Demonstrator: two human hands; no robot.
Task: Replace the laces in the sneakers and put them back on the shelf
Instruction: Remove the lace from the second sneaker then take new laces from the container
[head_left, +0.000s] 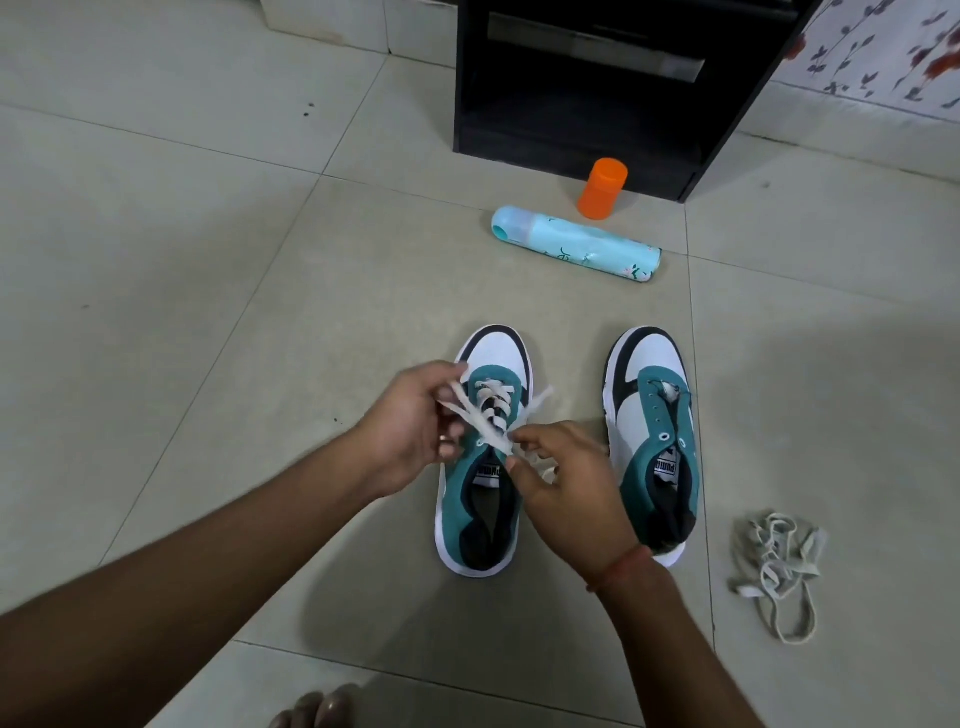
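Both arms reach down over the left sneaker (480, 467) on the tiled floor (208, 312). The left hand (410, 431) and right hand (566, 478) each pinch an end of its white lace (491, 410). The right sneaker (652, 431) stands just beside, a loose lace (776, 566) nearby, the black shelf (597, 93) beyond.

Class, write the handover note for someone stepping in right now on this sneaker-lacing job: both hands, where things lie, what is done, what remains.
Left hand pinches one end of the white lace; right hand pinches the other end.
Left sneaker stands on the floor, laced through its front eyelets only.
Right sneaker stands beside it, no lace.
Loose lace pile lies on the floor to the right.
Black shelf stands ahead.
Left to do: finish the left sneaker, lace the right, shelve both.
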